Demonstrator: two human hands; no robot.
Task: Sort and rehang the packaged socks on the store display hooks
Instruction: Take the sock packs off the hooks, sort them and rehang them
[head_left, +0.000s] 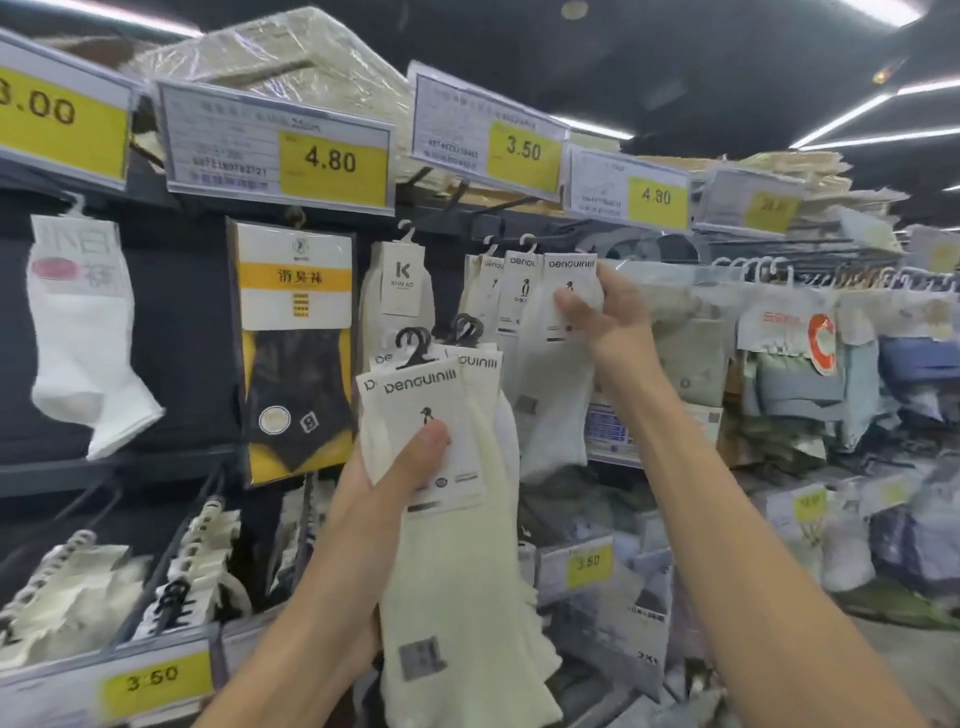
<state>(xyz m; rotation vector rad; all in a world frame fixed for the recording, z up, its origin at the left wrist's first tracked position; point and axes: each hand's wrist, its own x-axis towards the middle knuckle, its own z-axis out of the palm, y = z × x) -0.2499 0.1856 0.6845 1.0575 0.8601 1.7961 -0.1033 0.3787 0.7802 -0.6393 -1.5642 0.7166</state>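
Note:
My left hand (400, 467) grips a bundle of cream penguin-label sock packs (457, 519) with black hangers, held upright in front of the display, thumb across the front card. My right hand (602, 306) pinches the card of the front cream sock pack (558, 374), whose top reaches up to the display hook (498, 208) under the 3.50 tag. Two more penguin packs (519, 291) hang just behind it on white hangers.
A K-label cream pack (400, 283) hangs to the left, then a black-and-yellow pack (293, 348) and a white sock (83, 332). Yellow price tags line the top rail (332, 161). Crowded bagged socks (789, 374) fill hooks at right; lower bins hold more socks.

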